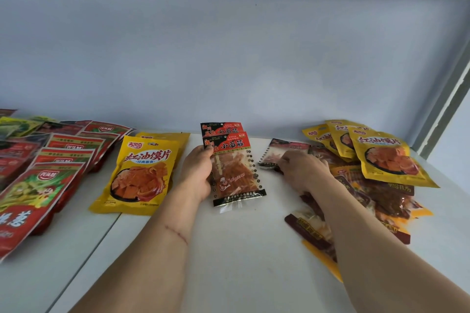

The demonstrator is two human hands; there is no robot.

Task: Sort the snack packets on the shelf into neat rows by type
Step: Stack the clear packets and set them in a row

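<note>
Clasped in the left hand [197, 173] at frame centre, two clear red-topped packets [235, 168] (one overlapping the other) run lengthwise toward the wall, red tops pointing away. Right of them, the right hand [302, 170] pinches a third packet [282, 152] lying flat beside the unsorted pile [376, 185] on the white shelf [241, 249].

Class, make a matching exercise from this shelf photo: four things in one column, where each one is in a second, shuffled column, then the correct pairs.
Things
1. red-and-green packets
2. red-and-black packets
3. yellow packet
4. unsorted pile

Places
A. far right of the shelf
B. flat, just left of the left hand
C. overlapping rows at the far left
D. held by the left hand, mid-shelf

Pairs: 1-C, 2-D, 3-B, 4-A
</note>
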